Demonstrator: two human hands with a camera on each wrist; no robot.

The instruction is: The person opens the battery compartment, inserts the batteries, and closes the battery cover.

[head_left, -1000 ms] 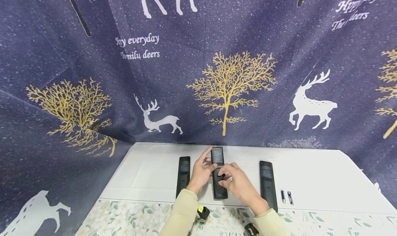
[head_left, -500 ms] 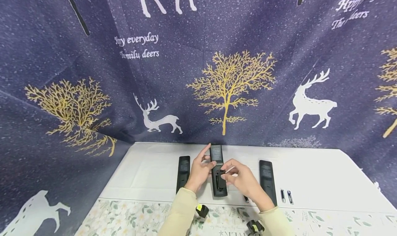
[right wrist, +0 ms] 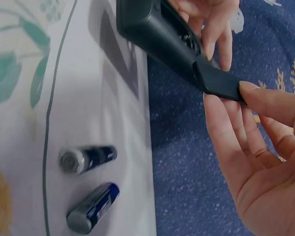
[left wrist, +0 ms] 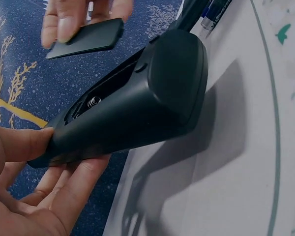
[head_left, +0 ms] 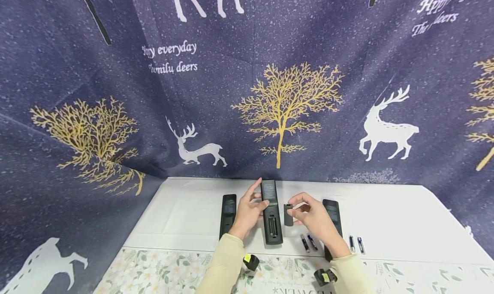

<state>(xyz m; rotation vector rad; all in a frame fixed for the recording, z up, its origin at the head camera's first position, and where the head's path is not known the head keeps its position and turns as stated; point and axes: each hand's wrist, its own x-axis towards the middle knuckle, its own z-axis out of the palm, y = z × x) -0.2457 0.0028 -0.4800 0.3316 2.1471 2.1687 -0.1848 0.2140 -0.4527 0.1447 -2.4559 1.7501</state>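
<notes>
My left hand [head_left: 248, 212] grips a black remote control [head_left: 272, 212] near its far half, back side up and raised off the white surface. Its battery compartment [head_left: 273, 226] lies uncovered, and a coiled spring [left wrist: 94, 102] shows inside in the left wrist view. Just to the right, my right hand [head_left: 314, 219] pinches the thin black battery cover [head_left: 287, 216] between thumb and fingers, apart from the remote. In the right wrist view the cover [right wrist: 221, 82] overlaps the remote's edge, with the thumb on one face and fingers behind.
A second remote [head_left: 228, 216] lies left, and a third [head_left: 332, 214] lies right, partly behind my right forearm. Two batteries [head_left: 305, 243] rest below my right hand; another pair [head_left: 352, 244] lies farther right. A patterned curtain [head_left: 216, 92] hangs behind the white surface [head_left: 185, 216].
The battery cover has come off the remote and moved right in my right hand, baring the compartment. Two batteries by my right wrist have come into view. My left hand keeps its grip.
</notes>
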